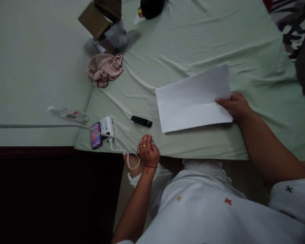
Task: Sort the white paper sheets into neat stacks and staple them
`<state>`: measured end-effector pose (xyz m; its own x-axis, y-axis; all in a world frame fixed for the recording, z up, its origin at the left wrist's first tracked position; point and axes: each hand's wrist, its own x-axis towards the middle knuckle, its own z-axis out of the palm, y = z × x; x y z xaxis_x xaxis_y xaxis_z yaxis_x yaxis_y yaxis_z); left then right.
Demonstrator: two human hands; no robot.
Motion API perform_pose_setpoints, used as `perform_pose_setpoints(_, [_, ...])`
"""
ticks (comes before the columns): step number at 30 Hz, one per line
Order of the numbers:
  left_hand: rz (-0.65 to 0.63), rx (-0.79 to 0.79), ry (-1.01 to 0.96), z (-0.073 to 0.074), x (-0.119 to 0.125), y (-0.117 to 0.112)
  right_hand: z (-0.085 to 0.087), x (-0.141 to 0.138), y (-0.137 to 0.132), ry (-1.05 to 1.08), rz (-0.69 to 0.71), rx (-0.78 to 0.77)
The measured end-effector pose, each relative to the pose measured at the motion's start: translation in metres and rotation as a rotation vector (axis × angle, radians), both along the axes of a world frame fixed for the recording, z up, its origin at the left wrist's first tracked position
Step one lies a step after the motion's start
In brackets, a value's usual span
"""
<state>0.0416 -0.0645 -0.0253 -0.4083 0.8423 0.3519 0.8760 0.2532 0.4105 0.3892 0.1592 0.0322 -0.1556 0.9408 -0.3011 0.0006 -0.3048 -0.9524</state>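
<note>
My right hand (237, 107) is closed on the right edge of a white sheet of paper (193, 103), thumb on top and the other fingers hidden under it. The sheet is blank on the side I see and has a faint crease. My left hand (148, 151) lies at the front edge of the green cloth, fingers loosely stretched out, with nothing visible in it. A ring and a red wrist string show on it. Just beyond its fingertips is a small black oblong object (141, 121), whose kind I cannot make out.
A white power strip (107, 127) with a cable and a blurred-out item (96, 135) lies left of my left hand. Past it are a clear plastic bottle (72, 114), a pink crumpled cloth (105, 69) and a brown cardboard box (95, 21). Wrinkled green cloth (264, 81) covers the surface.
</note>
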Motion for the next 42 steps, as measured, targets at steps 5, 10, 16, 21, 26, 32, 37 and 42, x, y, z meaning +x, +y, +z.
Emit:
perform_pose_setpoints(5, [0.013,0.115,-0.368,0.019,0.0,0.0,0.006,0.005,-0.004,0.034,0.117,-0.021])
perform_pose_setpoints(10, [-0.096,0.155,-1.141,0.041,0.023,0.018,-0.007,0.004,-0.002,0.071,0.113,0.008])
perform_pose_setpoints(16, [-0.247,0.068,-0.973,0.041,0.025,0.066,-0.021,-0.001,0.002,0.05,0.022,0.103])
perform_pose_setpoints(21, [-0.135,0.129,-0.773,0.028,0.021,0.087,-0.032,-0.005,0.009,0.037,-0.072,0.153])
perform_pose_setpoints(26, [-0.255,0.127,-0.943,0.021,0.023,0.084,-0.039,-0.006,0.013,0.029,-0.166,0.195])
perform_pose_setpoints(32, [-0.141,0.145,-0.847,0.017,0.02,0.082,-0.035,-0.007,0.011,0.032,-0.173,0.187])
perform_pose_setpoints(37, [-0.181,0.1,-1.065,0.019,0.022,0.081,-0.036,-0.007,0.013,0.057,-0.22,0.198])
perform_pose_setpoints(42, [-0.156,0.114,-0.923,0.021,0.023,0.08,-0.038,-0.008,0.015,0.067,-0.244,0.181])
